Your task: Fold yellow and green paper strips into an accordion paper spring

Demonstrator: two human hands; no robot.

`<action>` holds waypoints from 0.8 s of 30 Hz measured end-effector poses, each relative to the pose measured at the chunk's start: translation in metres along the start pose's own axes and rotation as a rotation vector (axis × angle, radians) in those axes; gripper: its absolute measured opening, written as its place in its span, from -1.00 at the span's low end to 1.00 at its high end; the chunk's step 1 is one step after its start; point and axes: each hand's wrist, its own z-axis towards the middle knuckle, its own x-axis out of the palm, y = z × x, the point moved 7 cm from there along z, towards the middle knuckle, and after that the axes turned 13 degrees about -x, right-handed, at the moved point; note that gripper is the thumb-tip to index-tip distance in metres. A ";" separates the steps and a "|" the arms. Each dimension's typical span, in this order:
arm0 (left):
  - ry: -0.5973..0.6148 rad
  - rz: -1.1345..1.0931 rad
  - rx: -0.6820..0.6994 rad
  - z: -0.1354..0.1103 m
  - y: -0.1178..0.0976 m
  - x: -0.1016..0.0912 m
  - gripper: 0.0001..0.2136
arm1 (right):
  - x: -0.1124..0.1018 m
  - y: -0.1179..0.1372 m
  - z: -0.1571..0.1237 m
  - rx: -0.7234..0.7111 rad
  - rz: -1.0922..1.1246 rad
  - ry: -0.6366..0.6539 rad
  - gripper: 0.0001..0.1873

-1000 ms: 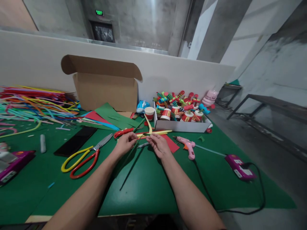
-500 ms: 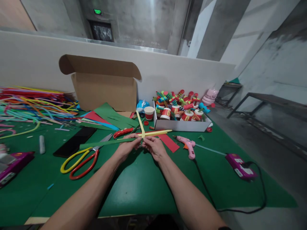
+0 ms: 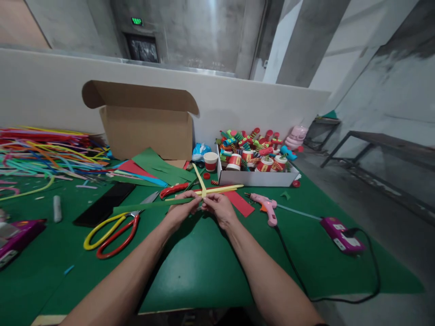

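Both hands meet over the middle of the green-covered table. My left hand (image 3: 184, 209) is closed, thumb and fingers pinching a green paper strip (image 3: 146, 206) that runs out to the left. My right hand (image 3: 220, 210) has its fingertips pinched on a yellow paper strip (image 3: 199, 177), which stands up between the hands and bends at their fingertips. The fingers partly hide where the green and yellow strips meet. Behind the right hand lie other yellow strips (image 3: 229, 188) and a red paper piece (image 3: 240, 204). Left of my left hand rest scissors (image 3: 135, 213) with yellow and red handles.
A pink glue gun (image 3: 267, 206) lies to the right, its cord trailing to the table's front. Beyond it is a purple power strip (image 3: 340, 235). A white box (image 3: 258, 179) of decorated cups, a paper cup (image 3: 210, 162) and a cardboard box (image 3: 147, 133) stand behind.
The view has shifted very slightly. Both hands stay in nearly the same place, still pinching the strips; the yellow strip's upright end leans slightly more to the left.
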 end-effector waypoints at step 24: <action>0.053 -0.145 0.045 0.007 -0.002 -0.002 -0.74 | 0.010 0.009 0.009 -0.131 0.051 0.039 -0.65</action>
